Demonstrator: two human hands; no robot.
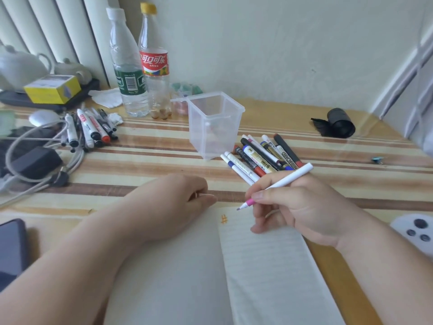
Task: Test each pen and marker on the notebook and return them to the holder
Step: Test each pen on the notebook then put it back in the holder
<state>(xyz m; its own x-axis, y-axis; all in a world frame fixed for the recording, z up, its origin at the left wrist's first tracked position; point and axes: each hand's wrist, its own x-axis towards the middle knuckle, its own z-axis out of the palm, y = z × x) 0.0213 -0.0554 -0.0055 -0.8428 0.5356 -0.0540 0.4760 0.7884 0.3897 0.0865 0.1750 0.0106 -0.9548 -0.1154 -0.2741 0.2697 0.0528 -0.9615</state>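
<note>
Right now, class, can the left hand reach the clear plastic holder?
Probably yes: the left hand rests at the notebook's edge; only bare table separates it from the holder. The right hand grips a pink-tipped pen.

The right hand (297, 207) pinches a white pen (281, 182), tip just above the notebook (269, 266). The left hand (173, 202) rests on its page, perhaps holding a cap. Markers (262, 156) lie beside the holder (214, 124).

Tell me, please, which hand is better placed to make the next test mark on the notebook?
The right hand: it grips the white pen, pink tip close to the notebook page near an orange mark. The left hand rests at the notebook's top edge, holding no pen.
</note>
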